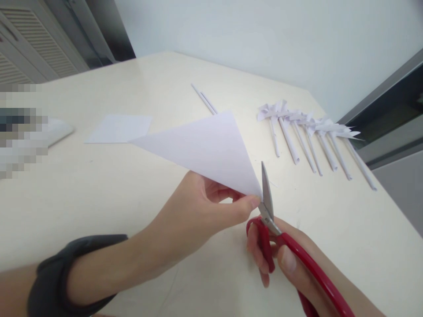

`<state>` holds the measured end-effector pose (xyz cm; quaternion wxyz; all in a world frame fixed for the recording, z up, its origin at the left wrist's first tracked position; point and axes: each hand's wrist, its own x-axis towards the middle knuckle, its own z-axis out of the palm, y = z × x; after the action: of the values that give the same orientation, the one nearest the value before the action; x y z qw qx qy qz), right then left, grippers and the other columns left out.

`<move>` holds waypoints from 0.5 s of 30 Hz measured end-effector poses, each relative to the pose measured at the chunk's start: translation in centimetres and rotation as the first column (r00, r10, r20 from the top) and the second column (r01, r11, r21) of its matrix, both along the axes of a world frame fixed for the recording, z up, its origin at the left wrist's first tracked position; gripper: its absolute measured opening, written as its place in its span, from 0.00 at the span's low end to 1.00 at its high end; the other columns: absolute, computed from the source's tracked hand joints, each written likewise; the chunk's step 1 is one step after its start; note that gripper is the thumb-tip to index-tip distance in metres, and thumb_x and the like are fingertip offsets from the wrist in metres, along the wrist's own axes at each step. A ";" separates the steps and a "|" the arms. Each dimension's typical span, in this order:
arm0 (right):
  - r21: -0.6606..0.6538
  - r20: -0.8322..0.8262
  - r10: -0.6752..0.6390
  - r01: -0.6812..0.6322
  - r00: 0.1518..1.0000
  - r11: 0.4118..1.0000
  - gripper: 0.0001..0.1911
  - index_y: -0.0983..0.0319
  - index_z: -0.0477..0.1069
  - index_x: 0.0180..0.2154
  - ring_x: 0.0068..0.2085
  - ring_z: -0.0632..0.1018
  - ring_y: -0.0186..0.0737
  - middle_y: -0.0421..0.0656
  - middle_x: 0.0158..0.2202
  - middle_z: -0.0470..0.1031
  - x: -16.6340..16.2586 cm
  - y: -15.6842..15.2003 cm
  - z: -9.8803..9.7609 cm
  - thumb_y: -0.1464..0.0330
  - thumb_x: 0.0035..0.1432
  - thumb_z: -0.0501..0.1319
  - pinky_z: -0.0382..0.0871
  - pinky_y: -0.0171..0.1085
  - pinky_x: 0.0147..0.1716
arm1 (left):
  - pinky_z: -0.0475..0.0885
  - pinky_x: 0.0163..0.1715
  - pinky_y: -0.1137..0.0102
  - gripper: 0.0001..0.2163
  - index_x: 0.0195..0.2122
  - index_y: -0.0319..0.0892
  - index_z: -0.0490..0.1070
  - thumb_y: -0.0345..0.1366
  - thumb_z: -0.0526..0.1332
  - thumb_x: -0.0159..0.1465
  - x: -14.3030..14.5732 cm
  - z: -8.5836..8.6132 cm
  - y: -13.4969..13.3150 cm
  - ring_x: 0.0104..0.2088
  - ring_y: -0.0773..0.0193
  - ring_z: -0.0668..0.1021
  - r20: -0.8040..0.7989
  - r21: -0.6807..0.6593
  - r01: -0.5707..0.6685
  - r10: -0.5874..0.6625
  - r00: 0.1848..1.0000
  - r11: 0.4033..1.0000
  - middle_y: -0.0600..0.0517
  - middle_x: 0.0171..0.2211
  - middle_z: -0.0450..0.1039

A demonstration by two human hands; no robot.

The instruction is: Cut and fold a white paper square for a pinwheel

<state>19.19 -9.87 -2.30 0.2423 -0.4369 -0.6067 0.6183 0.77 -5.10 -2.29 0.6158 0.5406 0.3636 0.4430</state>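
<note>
My left hand (205,207) pinches the near corner of a white paper folded into a triangle (211,147) and holds it above the table. My right hand (287,264) grips red-handled scissors (269,211), fingers through the loops. The steel blades point up and meet the corner of the folded paper right by my left thumb. A dark band sits on my left wrist (62,277).
On the cream table (99,189) lie a flat white sheet (120,128) at the left, two thin paper sticks (205,99) behind the triangle, and a row of several paper pinwheels on rolled stems (310,136) at the right. The table's right edge drops off beside them.
</note>
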 end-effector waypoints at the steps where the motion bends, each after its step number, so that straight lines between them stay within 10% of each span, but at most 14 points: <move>1: -0.003 -0.008 0.003 -0.003 1.000 1.000 0.22 0.58 0.63 0.33 0.30 0.65 0.36 0.39 0.28 0.64 0.0 0.0 -0.1 0.48 0.63 0.49 0.61 0.36 0.31 | 0.75 0.45 0.79 0.06 0.37 0.49 0.73 0.32 0.66 0.60 0.0 0.0 0.0 0.41 0.70 0.79 0.006 -0.005 -0.004 0.004 1.000 1.000 0.61 0.41 0.77; 15: -0.046 -0.066 -0.015 0.012 0.998 0.999 0.23 0.58 0.62 0.31 0.29 0.63 0.36 0.38 0.27 0.61 0.0 -0.2 -0.6 0.46 0.61 0.50 0.57 0.35 0.27 | 0.74 0.43 0.81 0.07 0.37 0.53 0.75 0.33 0.67 0.58 -0.3 0.5 -0.2 0.42 0.72 0.79 0.061 -0.107 0.011 -0.004 0.998 0.994 0.65 0.37 0.78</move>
<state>19.23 -10.03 -2.94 0.2563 -0.4258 -0.5811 0.6445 0.48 -5.30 -1.80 0.6565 0.4943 0.3661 0.4366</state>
